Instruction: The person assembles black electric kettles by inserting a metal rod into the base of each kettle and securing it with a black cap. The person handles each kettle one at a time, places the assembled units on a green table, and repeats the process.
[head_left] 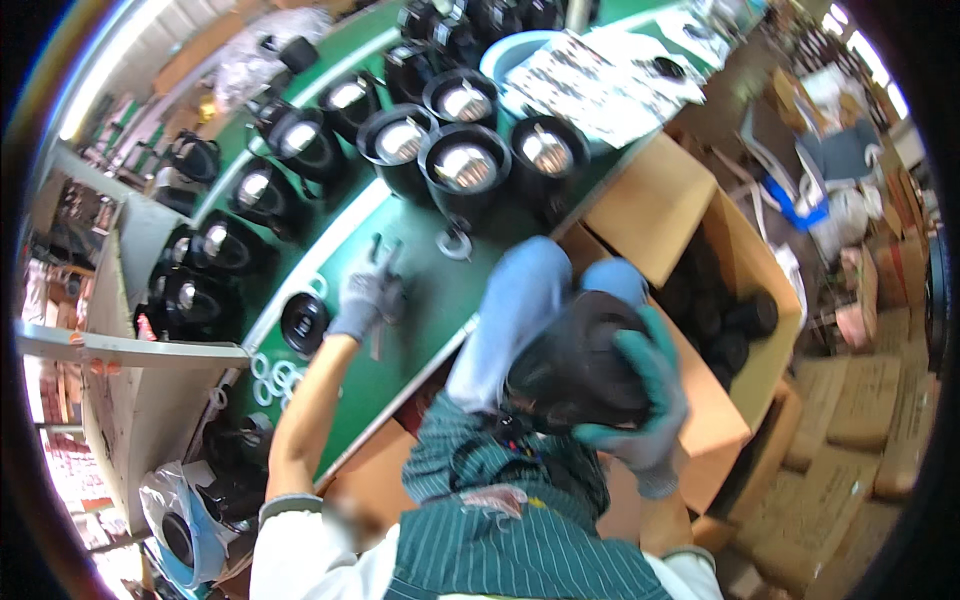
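Observation:
My right hand [660, 400], in a grey and green glove, grips the side of a large black rounded housing [580, 365] that rests on my lap. My left hand [368, 292], gloved in grey, is over the green tabletop [345, 240] with two fingers stretched out and apart. A thin narrow object shows just below that hand; whether the hand touches it I cannot make out. Beside it lies a black round disc-shaped part [304, 322]. A pale ring [454, 244] lies farther right, near several black round housings [465, 165] with shiny metal insides.
Several white rings [275, 378] lie at the table's near left. More black housings [262, 193] stand along the left side. A blue basin [515, 55] is at the back, beside printed sheets [605, 88]. To my right, an open cardboard box [745, 400] holds black parts.

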